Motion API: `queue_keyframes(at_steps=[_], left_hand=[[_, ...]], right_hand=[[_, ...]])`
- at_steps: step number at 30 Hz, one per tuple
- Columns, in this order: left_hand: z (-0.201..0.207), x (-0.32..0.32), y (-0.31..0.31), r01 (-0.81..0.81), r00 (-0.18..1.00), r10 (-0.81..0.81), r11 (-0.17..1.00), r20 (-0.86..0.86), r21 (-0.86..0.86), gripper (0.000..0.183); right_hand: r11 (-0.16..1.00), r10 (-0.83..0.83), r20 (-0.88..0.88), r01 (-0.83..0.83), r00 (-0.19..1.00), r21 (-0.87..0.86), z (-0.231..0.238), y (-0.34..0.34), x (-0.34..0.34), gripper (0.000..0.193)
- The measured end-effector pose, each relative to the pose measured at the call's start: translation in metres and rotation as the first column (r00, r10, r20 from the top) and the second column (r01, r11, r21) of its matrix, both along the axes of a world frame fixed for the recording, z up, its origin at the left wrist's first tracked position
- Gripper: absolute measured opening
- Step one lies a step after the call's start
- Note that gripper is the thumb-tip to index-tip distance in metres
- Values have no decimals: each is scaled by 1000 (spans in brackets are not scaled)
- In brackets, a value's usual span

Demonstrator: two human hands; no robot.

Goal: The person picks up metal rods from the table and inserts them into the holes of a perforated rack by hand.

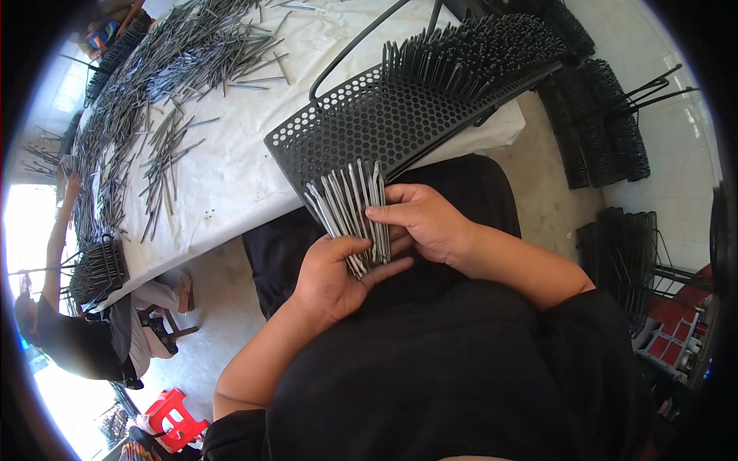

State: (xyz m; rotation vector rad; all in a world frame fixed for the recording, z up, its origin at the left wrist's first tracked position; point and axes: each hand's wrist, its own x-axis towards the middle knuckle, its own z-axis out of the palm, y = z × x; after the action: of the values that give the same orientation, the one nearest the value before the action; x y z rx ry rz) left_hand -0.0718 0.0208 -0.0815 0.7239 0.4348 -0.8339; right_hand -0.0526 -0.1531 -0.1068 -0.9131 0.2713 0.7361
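A loose bundle of thin grey metal rods (347, 206) lies across both my hands, fanned out in front of my body. My left hand (329, 280) is closed round the bundle's lower ends, its thumb laid over them. On the bundle's right side, my right hand (424, 221) grips the rods with the thumb on top and the fingers behind. The upper tips reach over the near edge of a black perforated rack (338, 138). Densely packed dark rods (477, 58) stand upright in the rack's far right part.
Heaps of loose rods (184, 54) cover the left of the white-covered table (238, 161). Another person (77, 330) sits at the table's left end. Filled black racks (596, 123) stand on the right. A red stool (175, 421) is at lower left.
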Motion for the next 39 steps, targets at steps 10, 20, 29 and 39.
queue_keyframes(at_steps=[10,20,29,39], left_hand=[[2,2,9,8,992,-21,994,-128,-108,47],[-1,0,13,49,998,-50,998,-25,-31,36],[-2,-2,15,62,998,-63,998,16,11,35],[-2,-4,18,41,998,-40,999,48,-10,33]], right_hand=[[1000,13,-70,-11,997,25,2,2,1,21],[998,-8,-80,14,997,66,-4,9,3,20],[1000,8,-45,-7,999,23,-1,11,5,20],[996,-35,-57,39,998,82,-3,14,3,20]])
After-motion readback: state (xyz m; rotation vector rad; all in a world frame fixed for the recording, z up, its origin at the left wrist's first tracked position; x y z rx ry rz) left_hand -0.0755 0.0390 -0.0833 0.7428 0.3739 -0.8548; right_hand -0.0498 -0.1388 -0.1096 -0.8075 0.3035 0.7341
